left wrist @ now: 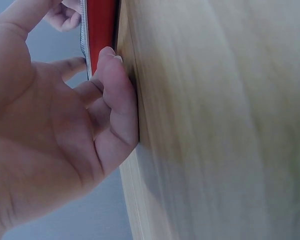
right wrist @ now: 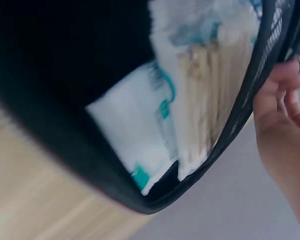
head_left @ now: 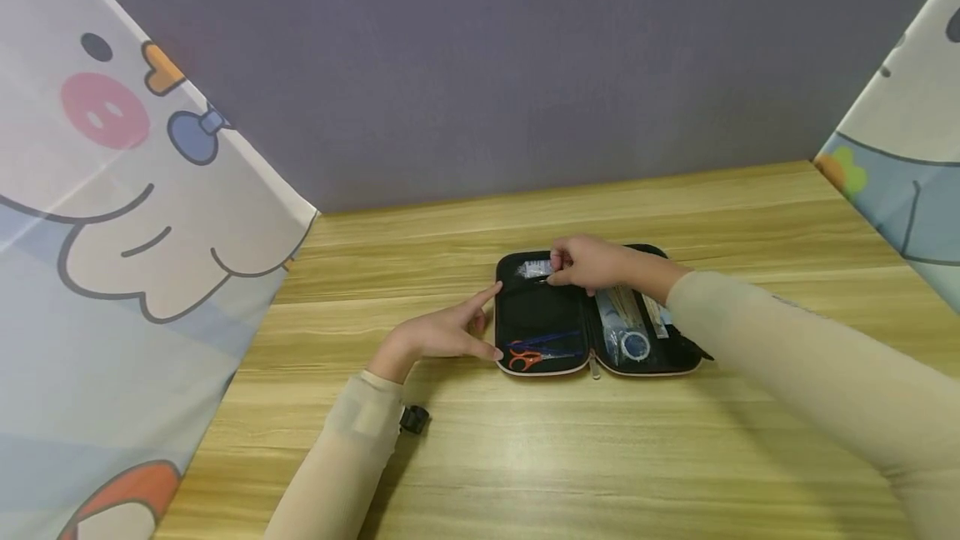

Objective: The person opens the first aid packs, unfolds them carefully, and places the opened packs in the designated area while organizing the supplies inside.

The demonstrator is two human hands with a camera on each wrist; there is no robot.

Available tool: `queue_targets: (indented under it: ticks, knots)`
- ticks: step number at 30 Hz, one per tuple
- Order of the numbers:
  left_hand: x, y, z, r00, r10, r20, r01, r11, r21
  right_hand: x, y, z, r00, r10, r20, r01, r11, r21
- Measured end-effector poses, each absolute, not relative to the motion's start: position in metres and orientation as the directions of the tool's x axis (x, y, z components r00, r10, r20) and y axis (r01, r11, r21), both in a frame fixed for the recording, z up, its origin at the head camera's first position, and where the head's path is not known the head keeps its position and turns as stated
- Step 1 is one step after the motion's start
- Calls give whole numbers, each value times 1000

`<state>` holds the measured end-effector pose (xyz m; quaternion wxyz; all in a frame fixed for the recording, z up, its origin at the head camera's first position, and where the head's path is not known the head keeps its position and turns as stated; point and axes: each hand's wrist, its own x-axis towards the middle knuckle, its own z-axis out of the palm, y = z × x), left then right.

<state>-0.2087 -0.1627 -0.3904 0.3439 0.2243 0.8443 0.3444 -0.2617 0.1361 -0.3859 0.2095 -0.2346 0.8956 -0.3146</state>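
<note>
An opened black zip case (head_left: 534,311) lies flat on the wooden table. My left hand (head_left: 442,333) is at its left side, thumb at the near corner and index finger against the edge; the left wrist view shows the case's red outer side (left wrist: 101,32). Over the far part of the left half, my right hand (head_left: 596,263) pinches a small shiny item (head_left: 542,281) whose kind I cannot tell. Beside those fingertips is a clear-and-white packet (head_left: 534,269). Orange-handled scissors (head_left: 525,359) and blue tweezers (head_left: 543,340) lie at the near end of that half.
The case's right half holds a bagged roll (head_left: 636,346), packed cotton swabs (right wrist: 205,100) and a white-and-green packet (right wrist: 132,120) by a mesh edge. A zipper pull (head_left: 595,367) hangs at the near middle. A grey wall (head_left: 510,65) rises behind the table (head_left: 525,457).
</note>
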Motion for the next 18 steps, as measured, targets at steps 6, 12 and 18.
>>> queue_targets:
  ticks: [6,12,18]
  knots:
    - [-205,-162,-390,-663,608,-437,134,670,730,-249,156,-379,-787,-583,-202,-219,570,-792]
    - [-205,-160,-389,-659,613,-436,129,664,737,-229,182,-362,-799,-579,-159,-170,473,-865]
    - [-206,-160,-390,-662,609,-437,117,660,742,-207,214,-349,-828,-552,-102,-337,633,-697]
